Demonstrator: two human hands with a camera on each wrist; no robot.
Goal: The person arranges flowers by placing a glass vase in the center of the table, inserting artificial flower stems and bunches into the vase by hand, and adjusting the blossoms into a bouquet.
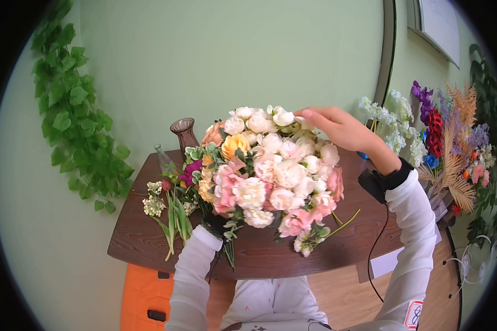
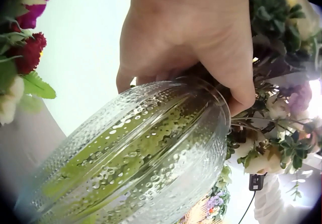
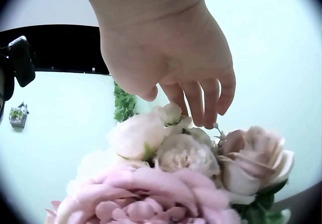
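A large bouquet of pink, white and peach artificial flowers [image 1: 270, 165] fills a ribbed clear glass vase [image 2: 146, 148], whose green stems show through the wall. My left hand [image 2: 186, 32] grips the vase near its rim, thumb on one side and fingers on the other; in the head view the blooms hide this hand. At the bouquet's upper right, my right hand [image 1: 337, 127] reaches over with loosely extended fingers, the fingertips right at a white bloom [image 1: 283, 117]. From the right wrist view, those fingers hang down behind pale roses [image 3: 188, 153].
Left on the dark wooden table [image 1: 315, 256] are loose tulip stems [image 1: 175, 220], a brown glass vase [image 1: 185, 132] and a small clear bottle [image 1: 164, 160]. A cut green stem [image 1: 343, 222] lies at right. More artificial flowers [image 1: 442, 138] stand beyond the table's right side.
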